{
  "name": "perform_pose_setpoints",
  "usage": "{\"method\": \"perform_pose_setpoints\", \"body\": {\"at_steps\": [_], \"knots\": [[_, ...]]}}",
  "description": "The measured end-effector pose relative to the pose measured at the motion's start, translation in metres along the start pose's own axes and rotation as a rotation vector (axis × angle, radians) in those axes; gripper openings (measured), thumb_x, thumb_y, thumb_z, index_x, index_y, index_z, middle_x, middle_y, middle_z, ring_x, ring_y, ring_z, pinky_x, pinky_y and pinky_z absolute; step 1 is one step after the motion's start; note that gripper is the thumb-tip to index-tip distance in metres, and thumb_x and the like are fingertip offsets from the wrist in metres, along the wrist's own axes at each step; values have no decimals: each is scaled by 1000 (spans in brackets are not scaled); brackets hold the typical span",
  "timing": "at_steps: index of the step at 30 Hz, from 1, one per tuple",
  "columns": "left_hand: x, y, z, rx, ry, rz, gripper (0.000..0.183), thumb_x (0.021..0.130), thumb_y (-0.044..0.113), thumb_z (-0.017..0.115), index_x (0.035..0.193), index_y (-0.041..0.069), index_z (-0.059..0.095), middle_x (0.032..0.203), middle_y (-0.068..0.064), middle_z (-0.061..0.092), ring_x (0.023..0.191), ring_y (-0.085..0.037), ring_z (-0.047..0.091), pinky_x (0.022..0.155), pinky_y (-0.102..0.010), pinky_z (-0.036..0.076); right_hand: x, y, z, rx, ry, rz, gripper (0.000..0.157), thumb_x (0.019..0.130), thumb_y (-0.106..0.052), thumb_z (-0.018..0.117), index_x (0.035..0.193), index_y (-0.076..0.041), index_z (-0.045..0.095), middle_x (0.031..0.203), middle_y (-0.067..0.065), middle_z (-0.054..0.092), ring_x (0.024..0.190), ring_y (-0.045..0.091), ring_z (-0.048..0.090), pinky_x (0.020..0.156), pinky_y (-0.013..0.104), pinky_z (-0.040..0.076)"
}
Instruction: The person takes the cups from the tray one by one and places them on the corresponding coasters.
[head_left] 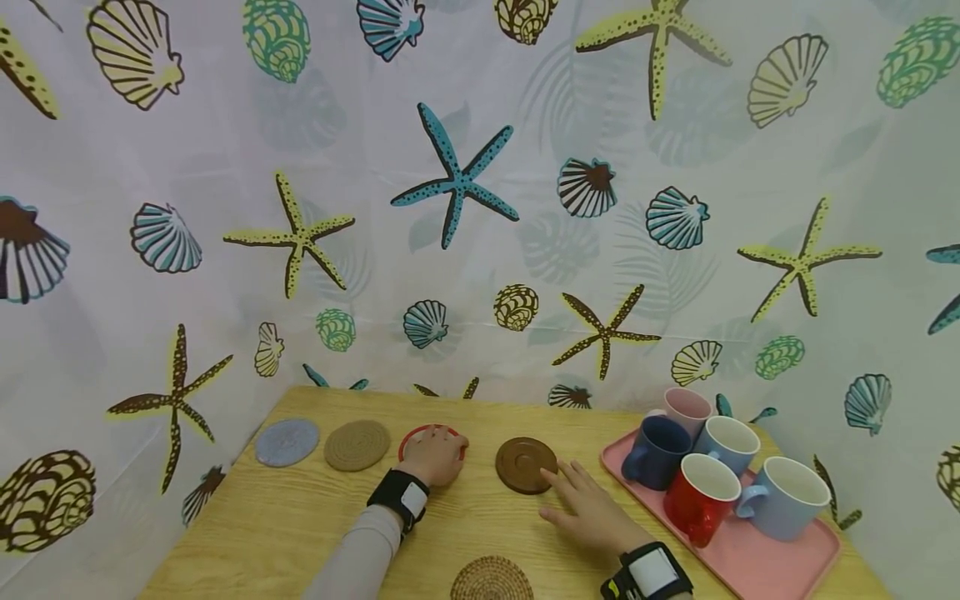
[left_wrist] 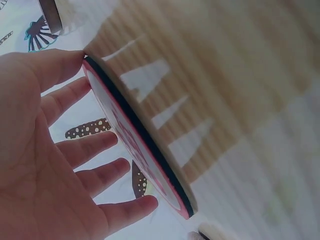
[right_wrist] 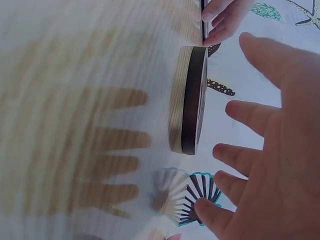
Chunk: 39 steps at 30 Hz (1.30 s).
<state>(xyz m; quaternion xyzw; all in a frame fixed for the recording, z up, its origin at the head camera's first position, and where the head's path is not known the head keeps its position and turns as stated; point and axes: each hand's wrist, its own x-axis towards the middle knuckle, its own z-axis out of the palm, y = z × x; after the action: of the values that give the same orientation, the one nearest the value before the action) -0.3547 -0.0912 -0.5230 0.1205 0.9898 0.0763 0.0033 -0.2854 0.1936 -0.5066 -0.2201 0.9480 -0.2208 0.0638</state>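
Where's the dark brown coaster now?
In the head view, the dark brown coaster lies on the table, low and just right of centre, between the red-rimmed coaster and pink tray, beside the right grip.

Soft, even, fairly bright light covers the table [head_left: 247, 533] and the patterned cloth [head_left: 480, 275] behind it, crisp enough in the head view. In both wrist views, milky glare whitens the table's surface, broken by brown, finger-shaped reflections of the left hand [left_wrist: 45, 145] and right hand [right_wrist: 280, 150]; the table's grain looks smeared and hazy.
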Motion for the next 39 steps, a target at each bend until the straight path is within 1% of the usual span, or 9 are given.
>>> {"method": "perform_pose_setpoints", "body": {"at_steps": [5,10,13,18,22,25,30,33,39], "knots": [[-4,0,-2,-17,9,28,40,95,32,61,134,27,58,146,-13,49,139,-41,40,105,-62,38,10,5,4,-6,-35,25,64,93,-50,58,146,-15,45,156,25,30,147,47,17,112,68,21],[-14,2,-8,-70,17,79,48,96,35,60,141,21,51,150,-17,43,141,-43,36,106,-65,35,18,6,9,-14,-65,44,62,93,-52,58,143,-16,50,156,24,30,146,48,18,112,68,22],[-23,0,-12,-82,56,116,49,96,35,60,141,17,51,148,-19,44,139,-44,37,106,-65,36,21,3,11,-15,-72,30,62,93,-52,58,143,-16,51,156,25,30,146,49,19,111,69,24],[-45,-1,-24,-79,111,166,50,93,32,65,138,14,54,146,-21,46,136,-44,41,104,-67,37,29,-5,14,-32,-77,-15,62,93,-52,57,144,-16,49,156,26,29,144,50,22,109,69,26],[-61,3,-31,-72,84,221,50,93,32,65,138,14,53,146,-20,46,137,-44,40,102,-68,37,36,-14,16,-61,-85,-34,63,94,-52,56,144,-16,48,156,26,29,144,51,22,109,68,27],[-69,6,-33,-73,62,240,52,93,34,65,140,14,52,149,-19,43,138,-44,38,102,-68,37,41,-21,18,-110,-71,-58,63,94,-51,56,145,-16,48,155,26,30,144,50,23,111,66,28],[-81,1,-33,-97,55,218,53,93,36,64,141,16,51,150,-17,42,139,-45,37,103,-69,35,35,-40,22,-167,-53,-160,63,94,-49,57,146,-16,46,156,24,30,145,47,23,111,63,31],[-88,-7,-32,-132,61,181,54,94,36,64,142,15,50,149,-19,43,140,-45,36,103,-70,34,21,-54,26,-190,-95,-252,63,95,-51,55,147,-17,43,157,22,31,146,44,24,110,62,33],[-102,-27,-33,-148,116,134,52,94,34,63,140,12,51,148,-21,44,138,-46,38,103,-70,35,-12,-73,34,-230,-207,-461,62,97,-55,46,149,-23,39,154,14,39,142,38,36,108,52,41]]}}
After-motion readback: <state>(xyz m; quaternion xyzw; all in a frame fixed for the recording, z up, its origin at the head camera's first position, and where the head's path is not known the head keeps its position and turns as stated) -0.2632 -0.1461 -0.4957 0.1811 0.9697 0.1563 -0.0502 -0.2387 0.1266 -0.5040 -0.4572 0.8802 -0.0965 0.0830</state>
